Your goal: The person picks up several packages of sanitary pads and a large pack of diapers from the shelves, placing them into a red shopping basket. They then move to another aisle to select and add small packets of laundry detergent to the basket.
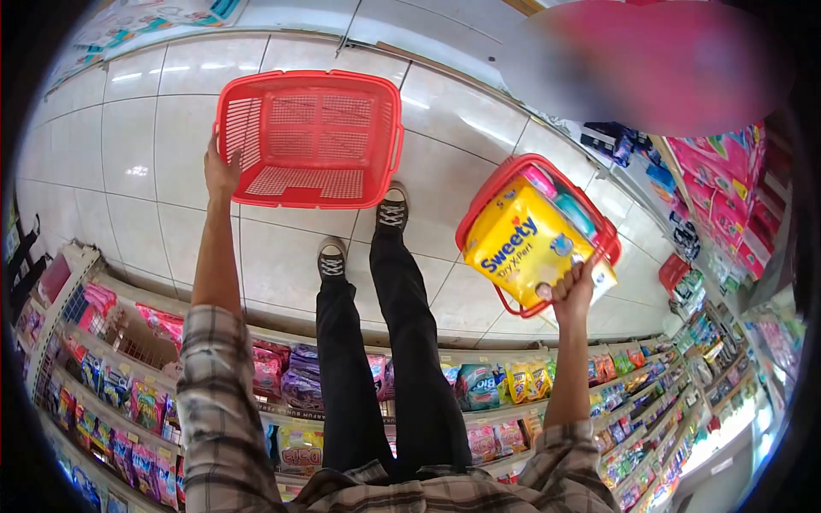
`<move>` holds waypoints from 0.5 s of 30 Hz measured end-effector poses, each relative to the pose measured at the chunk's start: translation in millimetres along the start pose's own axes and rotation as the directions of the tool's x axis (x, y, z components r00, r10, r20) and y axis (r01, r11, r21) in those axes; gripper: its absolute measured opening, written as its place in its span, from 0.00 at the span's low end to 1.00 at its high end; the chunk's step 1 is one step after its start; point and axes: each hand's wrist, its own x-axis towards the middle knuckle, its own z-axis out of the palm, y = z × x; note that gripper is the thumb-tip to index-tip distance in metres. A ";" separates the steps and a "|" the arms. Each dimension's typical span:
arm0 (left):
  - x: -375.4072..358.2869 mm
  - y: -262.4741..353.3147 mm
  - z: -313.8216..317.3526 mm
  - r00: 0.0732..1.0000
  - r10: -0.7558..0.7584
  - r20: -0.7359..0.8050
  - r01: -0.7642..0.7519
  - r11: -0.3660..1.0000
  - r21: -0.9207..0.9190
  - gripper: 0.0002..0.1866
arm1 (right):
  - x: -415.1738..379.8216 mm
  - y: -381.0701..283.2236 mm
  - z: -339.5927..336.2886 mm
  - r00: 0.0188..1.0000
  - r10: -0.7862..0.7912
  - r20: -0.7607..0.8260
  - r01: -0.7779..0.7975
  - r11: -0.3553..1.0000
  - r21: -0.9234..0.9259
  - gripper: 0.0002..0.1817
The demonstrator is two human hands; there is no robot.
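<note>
My left hand (222, 173) is closed on the left rim of a red plastic shopping basket (318, 128). Nothing lies inside this basket, and its mesh walls and base show. Off to the right, my right hand (573, 293) is closed in a fist around the handle of a second red basket (480, 205). A yellow "Sweety Dry X-Pert" diaper pack (523, 242) fills most of that one. Beside the pack are a pink package (539, 180) and a teal package (575, 214). Something white shows partly behind my right fist.
Pale floor tiles (128, 179) lie under the baskets and my sneakers (392, 211). Shelves of colourful packets (479, 386) run behind my legs. More shelves with pink packs (727, 188) stand at the right, where a blurred patch hides part of the view.
</note>
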 end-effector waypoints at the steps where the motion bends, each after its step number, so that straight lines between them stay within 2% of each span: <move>1: -9.7 10.2 -3.0 0.996 0.074 0.049 -0.076 0.997 0.031 0.28 | 12.7 1.8 3.4 0.999 -0.011 -0.040 0.010 0.999 -0.030 0.26; 3: -31.9 33.1 -8.1 0.966 0.211 0.151 -0.226 0.970 0.089 0.25 | 39.2 7.8 2.3 0.998 -0.027 -0.058 0.023 0.997 -0.070 0.26; 5: -59.7 59.4 -0.5 0.934 0.253 0.252 -0.272 0.961 0.043 0.23 | 58.0 11.1 5.9 0.997 -0.027 -0.076 0.021 0.996 -0.086 0.26; 6: -80.0 59.3 18.3 0.923 0.315 0.223 -0.343 0.934 0.101 0.24 | 64.9 14.0 12.4 0.996 -0.029 -0.080 0.022 0.996 -0.088 0.26; 7: -99.6 69.4 32.3 0.910 0.259 0.324 -0.299 0.951 0.081 0.25 | 70.5 16.9 20.3 0.999 -0.028 -0.043 0.024 0.996 -0.083 0.26; 9: -142.9 111.7 50.5 0.888 0.315 0.334 -0.355 0.933 0.063 0.24 | 78.9 21.9 41.9 1.000 -0.019 0.023 0.021 0.997 -0.081 0.25; 10: -157.0 146.2 50.1 0.892 0.285 0.351 -0.286 0.957 -0.052 0.21 | 81.9 24.4 54.1 0.998 -0.016 0.055 0.021 0.997 -0.079 0.25; 12: -188.7 202.2 65.0 0.898 0.368 0.241 -0.266 0.891 -0.369 0.17 | 86.8 30.1 80.7 0.999 -0.001 0.041 0.006 0.992 -0.126 0.27; 13: -200.3 242.4 57.4 0.832 0.298 0.468 -0.067 0.891 -0.449 0.18 | 90.4 34.4 91.0 0.998 -0.018 0.061 0.025 0.993 -0.117 0.26; 14: -213.4 274.9 61.5 0.681 0.208 0.702 0.231 0.848 -0.477 0.21 | 95.1 39.4 98.6 0.996 -0.032 0.082 0.041 0.993 -0.109 0.26; 15: -226.9 305.3 61.2 0.670 0.307 0.676 0.164 0.827 -0.537 0.20 | 102.3 44.4 103.0 0.994 -0.029 0.107 0.041 0.993 -0.113 0.25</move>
